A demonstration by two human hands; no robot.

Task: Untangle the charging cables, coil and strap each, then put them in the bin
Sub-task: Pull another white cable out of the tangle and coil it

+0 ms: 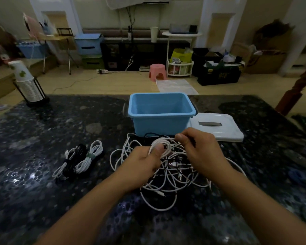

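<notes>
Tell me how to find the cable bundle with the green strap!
Start at the blue bin on the dark table. Look to the left of the messy cable pile, where three coiled bundles lie side by side. Yours is the white bundle nearest the pile, the only one with a green strap.

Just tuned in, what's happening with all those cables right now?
A person is winding a white cable into a coil: the left hand holds the loops, the right hand pinches the free strand. A tangled pile lies beneath. Three strapped bundles wait on the table; the blue bin looks empty.
</notes>
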